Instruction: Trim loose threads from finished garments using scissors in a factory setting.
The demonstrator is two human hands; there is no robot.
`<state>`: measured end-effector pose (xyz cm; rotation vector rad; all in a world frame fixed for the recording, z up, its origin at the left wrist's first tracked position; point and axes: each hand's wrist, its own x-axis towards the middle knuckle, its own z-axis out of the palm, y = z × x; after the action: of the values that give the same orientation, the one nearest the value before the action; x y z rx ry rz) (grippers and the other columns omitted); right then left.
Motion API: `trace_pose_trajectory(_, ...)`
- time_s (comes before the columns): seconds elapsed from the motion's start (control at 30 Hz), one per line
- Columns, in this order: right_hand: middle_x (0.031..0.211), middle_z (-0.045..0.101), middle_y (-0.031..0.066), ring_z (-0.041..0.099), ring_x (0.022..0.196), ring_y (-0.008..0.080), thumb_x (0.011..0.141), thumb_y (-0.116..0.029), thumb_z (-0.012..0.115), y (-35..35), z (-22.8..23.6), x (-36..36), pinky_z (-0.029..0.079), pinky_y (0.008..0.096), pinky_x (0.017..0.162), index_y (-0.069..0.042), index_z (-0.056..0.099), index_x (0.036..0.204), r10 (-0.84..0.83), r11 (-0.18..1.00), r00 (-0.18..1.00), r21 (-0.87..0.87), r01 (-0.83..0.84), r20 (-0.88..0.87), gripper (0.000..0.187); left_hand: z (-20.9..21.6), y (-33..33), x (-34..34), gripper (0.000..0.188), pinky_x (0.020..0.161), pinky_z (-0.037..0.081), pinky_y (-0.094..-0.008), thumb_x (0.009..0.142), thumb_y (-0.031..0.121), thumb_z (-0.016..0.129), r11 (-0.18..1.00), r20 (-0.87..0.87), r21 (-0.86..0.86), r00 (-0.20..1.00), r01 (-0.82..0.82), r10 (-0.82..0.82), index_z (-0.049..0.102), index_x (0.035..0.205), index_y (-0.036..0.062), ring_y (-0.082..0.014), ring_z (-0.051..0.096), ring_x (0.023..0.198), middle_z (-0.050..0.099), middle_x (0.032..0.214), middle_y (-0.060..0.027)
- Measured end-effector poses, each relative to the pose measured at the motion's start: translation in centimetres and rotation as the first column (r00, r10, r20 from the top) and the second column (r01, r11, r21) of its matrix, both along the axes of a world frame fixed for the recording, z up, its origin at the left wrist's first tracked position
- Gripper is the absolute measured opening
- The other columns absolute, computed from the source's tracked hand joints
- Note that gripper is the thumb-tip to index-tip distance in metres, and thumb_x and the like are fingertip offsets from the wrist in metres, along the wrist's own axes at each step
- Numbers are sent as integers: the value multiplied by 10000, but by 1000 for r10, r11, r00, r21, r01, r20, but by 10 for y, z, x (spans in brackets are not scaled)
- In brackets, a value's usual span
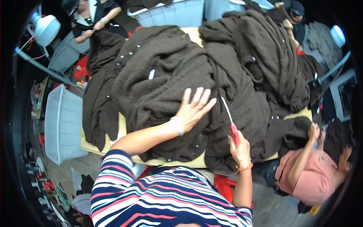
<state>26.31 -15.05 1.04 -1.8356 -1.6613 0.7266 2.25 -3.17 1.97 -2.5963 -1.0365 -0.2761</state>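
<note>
A large heap of dark brown fleece garments (162, 75) covers most of the pale wooden table in front of me. My left hand (193, 109) lies on the heap, fingers spread, palm down on the fabric and holding nothing. Closed round the red handle of a pair of slim scissors (234, 132) is my right hand (239, 151), near the table's front edge. The long pale blades of the scissors point up and away over the brown fabric. Some of the fingers on the handle are hidden. A white tag (151, 74) shows on the heap beyond my left hand.
Bare strips of the table (94, 145) show at its edges. A white bin (62, 125) stands at the left; grey-white bins (162, 17) are at the back. Co-workers handle brown fabric at far left, far right and near right, the last in a pink top (308, 176). A red stool (225, 187) is below me.
</note>
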Motion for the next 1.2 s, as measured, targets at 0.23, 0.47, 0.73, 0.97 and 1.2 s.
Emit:
trace_pose_trajectory(0.23, 711, 649, 114, 683, 692, 277, 923, -113, 584, -18, 4, 21, 514, 361, 650, -41, 591, 1018, -65, 997, 998, 49, 65, -1, 119, 84, 150, -52, 321, 760, 503, -444, 768, 234, 621, 595, 475, -790, 468, -147, 746, 651, 935, -39, -295, 668, 868, 654, 911, -273)
trace_pose_trajectory(0.47, 702, 643, 123, 680, 695, 311, 913, -125, 599, -2, 4, 5, 515, 378, 646, -58, 582, 1003, -15, 999, 1000, 46, 15, -1, 114, 36, 158, -152, 632, 898, 497, -346, 851, 339, 722, 672, 688, -713, -13, -200, 725, 488, 1325, -8, -279, 641, 999, 638, 1167, -183)
trace_pose_trajectory(0.73, 763, 631, 175, 652, 743, 378, 894, -120, 619, 16, 27, -21, 504, 428, 664, -80, 580, 1068, 119, 992, 993, 35, -119, -1, 183, 0, 68, -101, 841, 1098, 334, -486, 735, 297, 796, 930, 468, -271, 810, -248, 353, 393, 1447, 99, -464, 371, 1293, 346, 1435, -279)
trace_pose_trajectory(0.97, 779, 624, 182, 630, 755, 396, 893, -147, 629, 4, 19, -13, 493, 474, 663, -97, 567, 1049, 93, 995, 995, 45, -93, 22, 175, 43, 50, -40, 946, 1029, 325, -513, 693, 419, 820, 975, 376, -129, 901, -182, 218, 351, 1467, 145, -405, 344, 1298, 300, 1461, -257)
trace_pose_trajectory(1.2, 754, 637, 165, 649, 746, 380, 898, -142, 622, 3, 18, -8, 503, 445, 665, -80, 574, 1043, 71, 997, 997, 3, -71, -4, 165, 2, 159, -34, 556, 930, 482, -394, 702, 144, 685, 835, 314, -376, 792, -402, 523, 596, 1248, 88, -333, 610, 1083, 628, 1179, -203)
